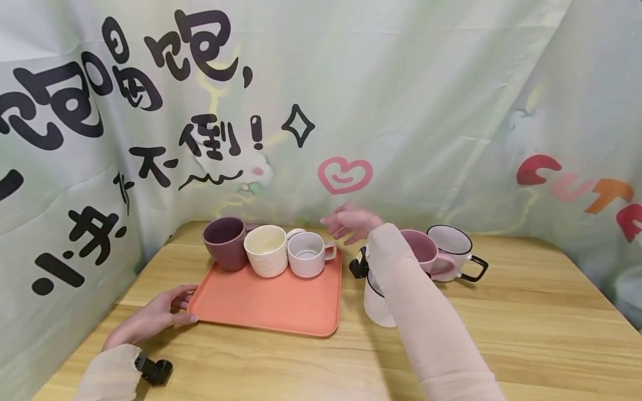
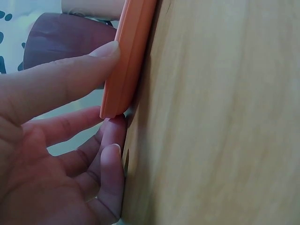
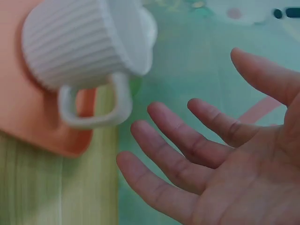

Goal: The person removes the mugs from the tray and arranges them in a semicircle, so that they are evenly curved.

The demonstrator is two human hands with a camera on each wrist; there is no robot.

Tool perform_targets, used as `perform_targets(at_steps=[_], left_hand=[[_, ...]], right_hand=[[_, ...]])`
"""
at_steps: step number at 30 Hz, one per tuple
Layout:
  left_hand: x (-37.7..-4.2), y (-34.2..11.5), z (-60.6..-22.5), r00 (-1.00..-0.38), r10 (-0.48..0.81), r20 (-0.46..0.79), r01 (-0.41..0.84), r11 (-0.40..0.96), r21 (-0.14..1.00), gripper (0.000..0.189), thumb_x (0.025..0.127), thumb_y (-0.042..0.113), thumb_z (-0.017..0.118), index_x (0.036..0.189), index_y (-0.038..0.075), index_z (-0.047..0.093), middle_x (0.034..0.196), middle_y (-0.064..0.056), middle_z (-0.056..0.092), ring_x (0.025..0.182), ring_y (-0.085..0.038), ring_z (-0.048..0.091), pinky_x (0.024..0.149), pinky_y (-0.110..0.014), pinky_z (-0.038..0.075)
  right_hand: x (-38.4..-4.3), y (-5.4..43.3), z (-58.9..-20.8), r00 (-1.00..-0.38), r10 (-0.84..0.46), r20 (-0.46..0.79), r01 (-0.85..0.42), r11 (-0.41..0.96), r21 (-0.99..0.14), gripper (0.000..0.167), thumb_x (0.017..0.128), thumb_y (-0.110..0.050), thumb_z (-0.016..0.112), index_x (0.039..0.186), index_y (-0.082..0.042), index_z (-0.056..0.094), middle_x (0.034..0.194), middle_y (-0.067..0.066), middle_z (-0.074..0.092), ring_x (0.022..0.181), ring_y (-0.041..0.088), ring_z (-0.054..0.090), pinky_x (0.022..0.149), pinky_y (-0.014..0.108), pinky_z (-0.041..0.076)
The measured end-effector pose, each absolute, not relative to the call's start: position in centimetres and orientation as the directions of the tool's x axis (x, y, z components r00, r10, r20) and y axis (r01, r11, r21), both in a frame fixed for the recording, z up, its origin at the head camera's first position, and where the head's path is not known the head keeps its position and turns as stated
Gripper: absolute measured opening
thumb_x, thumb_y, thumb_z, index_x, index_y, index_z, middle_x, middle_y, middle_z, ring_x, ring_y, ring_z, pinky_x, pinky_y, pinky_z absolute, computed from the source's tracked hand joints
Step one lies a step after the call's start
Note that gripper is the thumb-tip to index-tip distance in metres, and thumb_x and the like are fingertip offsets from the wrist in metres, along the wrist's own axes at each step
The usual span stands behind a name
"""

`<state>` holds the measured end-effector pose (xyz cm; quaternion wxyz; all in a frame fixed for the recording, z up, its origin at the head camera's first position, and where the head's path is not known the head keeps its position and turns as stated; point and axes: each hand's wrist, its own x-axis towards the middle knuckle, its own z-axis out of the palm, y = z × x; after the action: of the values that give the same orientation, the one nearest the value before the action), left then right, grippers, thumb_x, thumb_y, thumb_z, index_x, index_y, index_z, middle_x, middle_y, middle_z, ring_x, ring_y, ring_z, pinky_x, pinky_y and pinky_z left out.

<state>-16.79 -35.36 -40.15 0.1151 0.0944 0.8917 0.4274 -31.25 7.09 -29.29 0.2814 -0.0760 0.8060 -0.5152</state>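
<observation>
My left hand [image 1: 152, 316] is at the left front corner of the orange tray [image 1: 271, 303]. In the left wrist view its thumb lies on the tray's rim [image 2: 124, 84], with fingertips against the corner from the other side. Along the back of the tray stand a purple mug [image 1: 228, 248], a cream mug [image 1: 267, 253] and a white ribbed cup [image 1: 307, 257]. My right hand [image 1: 353, 221] is raised behind the tray's right back corner, fingers spread and holding nothing. The ribbed cup's handle [image 3: 96, 117] points toward it in the right wrist view.
Right of the tray stand a pink mug [image 1: 421, 245], a white mug with a black rim and handle [image 1: 451, 245], and another white mug [image 1: 377, 309] partly hidden by my right sleeve [image 1: 426, 312]. A printed curtain [image 1: 401, 111] hangs behind the wooden table [image 1: 541, 312].
</observation>
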Motion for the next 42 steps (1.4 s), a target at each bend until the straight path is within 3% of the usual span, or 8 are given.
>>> perform_targets(at_steps=[7, 13, 18, 22, 25, 32, 42], left_hand=[[-16.7, -35.4, -40.0, -0.955, 0.271, -0.118, 0.076, 0.61, 0.788, 0.073, 0.089, 0.006, 0.076, 0.141, -0.022, 0.034, 0.115, -0.016, 0.06, 0.104, -0.027, 0.056, 0.081, -0.026, 0.049], [-16.7, -35.5, -40.2, -0.954, 0.275, -0.119, 0.073, 0.598, 0.798, 0.072, 0.089, 0.005, 0.075, 0.142, -0.022, 0.034, 0.114, -0.016, 0.06, 0.103, -0.027, 0.055, 0.08, -0.027, 0.049], [-16.7, -35.5, -40.2, -0.954, 0.276, -0.121, 0.069, 0.591, 0.804, 0.073, 0.089, 0.005, 0.075, 0.142, -0.023, 0.033, 0.114, -0.016, 0.06, 0.103, -0.027, 0.055, 0.08, -0.026, 0.049], [-16.7, -35.4, -40.1, -0.953, 0.276, -0.123, 0.068, 0.592, 0.803, 0.073, 0.089, 0.005, 0.075, 0.142, -0.023, 0.033, 0.114, -0.016, 0.06, 0.104, -0.027, 0.055, 0.081, -0.027, 0.049], [-16.7, -35.4, -40.1, -0.955, 0.272, -0.12, 0.069, 0.596, 0.8, 0.073, 0.089, 0.005, 0.076, 0.142, -0.022, 0.033, 0.114, -0.016, 0.06, 0.103, -0.027, 0.055, 0.081, -0.027, 0.049], [-16.6, -35.4, -40.3, -0.955, 0.27, -0.122, 0.066, 0.594, 0.801, 0.073, 0.089, 0.005, 0.076, 0.142, -0.023, 0.034, 0.114, -0.016, 0.06, 0.103, -0.027, 0.055, 0.081, -0.027, 0.049], [-16.7, -35.5, -40.4, -0.955, 0.272, -0.116, 0.074, 0.6, 0.797, 0.072, 0.089, 0.005, 0.075, 0.142, -0.022, 0.034, 0.115, -0.016, 0.06, 0.104, -0.027, 0.055, 0.081, -0.027, 0.049]], right_hand=[[-31.5, 6.6, -30.4, -0.814, -0.414, -0.407, 0.181, 0.484, -0.856, 0.049, 0.102, -0.022, 0.059, 0.139, 0.005, 0.044, 0.139, 0.029, 0.051, 0.129, 0.043, 0.049, 0.107, 0.058, 0.039], [-33.2, 6.4, -32.5, -0.793, -0.447, -0.413, 0.151, 0.512, -0.845, 0.04, 0.098, -0.025, 0.065, 0.126, 0.0, 0.054, 0.115, 0.017, 0.064, 0.114, 0.034, 0.06, 0.094, 0.06, 0.047], [-32.0, 6.0, -31.8, -0.779, -0.443, -0.443, 0.176, 0.523, -0.834, 0.035, 0.097, -0.011, 0.062, 0.128, 0.003, 0.054, 0.105, 0.012, 0.062, 0.12, 0.035, 0.055, 0.096, 0.066, 0.043], [-31.5, 5.8, -31.9, -0.782, -0.431, -0.451, 0.171, 0.547, -0.819, 0.045, 0.091, 0.002, 0.063, 0.134, 0.006, 0.05, 0.105, 0.014, 0.056, 0.118, 0.034, 0.051, 0.096, 0.069, 0.042], [-31.4, 5.6, -32.2, -0.789, -0.425, -0.443, 0.15, 0.566, -0.811, 0.048, 0.086, 0.007, 0.065, 0.132, 0.007, 0.051, 0.102, 0.016, 0.054, 0.109, 0.032, 0.052, 0.093, 0.069, 0.044], [-31.3, 5.5, -33.3, -0.764, -0.446, -0.466, 0.141, 0.59, -0.795, 0.035, 0.088, 0.014, 0.062, 0.122, 0.009, 0.053, 0.089, 0.016, 0.054, 0.09, 0.029, 0.057, 0.091, 0.066, 0.048], [-30.8, 5.8, -32.0, -0.779, -0.49, -0.392, 0.041, 0.584, -0.81, 0.028, 0.091, 0.01, 0.059, 0.119, 0.014, 0.057, 0.086, 0.014, 0.057, 0.08, 0.023, 0.057, 0.087, 0.054, 0.055]])
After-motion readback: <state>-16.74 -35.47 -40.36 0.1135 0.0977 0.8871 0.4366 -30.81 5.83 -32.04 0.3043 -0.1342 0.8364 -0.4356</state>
